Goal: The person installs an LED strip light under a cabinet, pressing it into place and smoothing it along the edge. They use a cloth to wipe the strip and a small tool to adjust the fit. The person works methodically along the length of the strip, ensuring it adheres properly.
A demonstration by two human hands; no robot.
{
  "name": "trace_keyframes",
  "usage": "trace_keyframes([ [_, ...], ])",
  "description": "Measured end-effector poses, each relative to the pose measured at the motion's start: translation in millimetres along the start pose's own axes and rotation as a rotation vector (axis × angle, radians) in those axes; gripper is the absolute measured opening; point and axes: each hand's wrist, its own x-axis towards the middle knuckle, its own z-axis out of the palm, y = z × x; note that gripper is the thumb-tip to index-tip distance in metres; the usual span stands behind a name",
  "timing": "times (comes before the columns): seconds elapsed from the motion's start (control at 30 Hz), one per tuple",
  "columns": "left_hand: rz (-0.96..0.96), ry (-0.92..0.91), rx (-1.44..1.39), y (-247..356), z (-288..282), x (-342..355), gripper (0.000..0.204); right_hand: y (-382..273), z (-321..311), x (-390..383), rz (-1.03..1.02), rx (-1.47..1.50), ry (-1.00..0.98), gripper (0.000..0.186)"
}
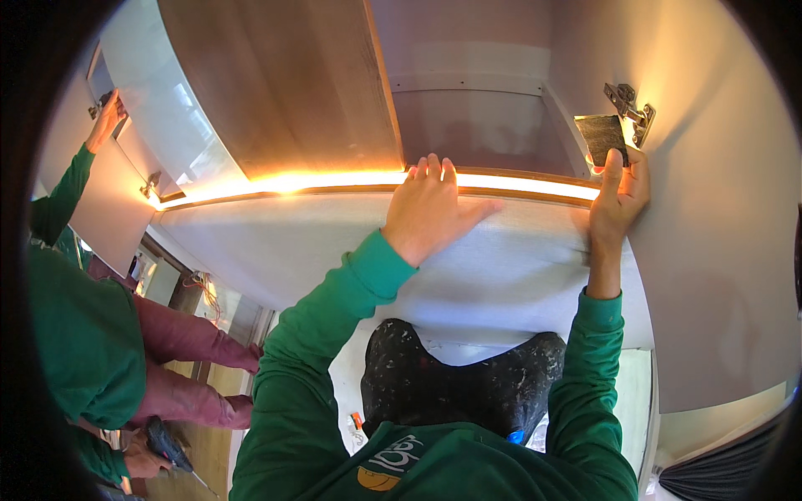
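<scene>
My left hand (430, 213) lies with fingers stretched out over the wooden edge of a glowing light strip (510, 182). Its palm is above the white padded panel (276, 230), and it holds nothing. At the right, my right hand (618, 196) pinches a small dark square piece (600, 138) with the thumb in front; its exact kind is unclear. Just behind that piece, a metal cabinet hinge (631, 108) is fixed to the pale upright door panel (718, 250).
A brown wood panel (284, 83) stands beside an open cabinet recess (468, 125). At the left a co-worker in a green top (83, 334) raises one hand (107, 121) to another hinge; their lower hand (142, 459) holds a dark power driver (167, 442). Loose wires (205, 292) hang nearby.
</scene>
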Motion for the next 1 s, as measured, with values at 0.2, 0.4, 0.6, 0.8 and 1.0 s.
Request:
trace_keyframes([
  [0.2,-0.049,0.073,-0.064,-13,5,-16,0.104,3,1,1,-0.008,0.007,0.001,0.019],
  [0.4,0.077,0.189,-0.102,-6,9,-19,0.089,1,1,0,0.021,-0.011,0.014,0.019],
  [0.6,0.177,0.223,-0.4,-21,5,-31,0.06,-1,3,0,0.058,-0.027,0.01,0.017],
  [0.8,0.048,0.539,-0.326,-84,-9,-66,0.026,5,2,-1,0.038,-0.09,-0.021,0.013],
  [1.0,-0.079,0.807,-0.259,-135,15,-72,0.012,6,5,2,0.045,-0.206,-0.189,0.014],
])
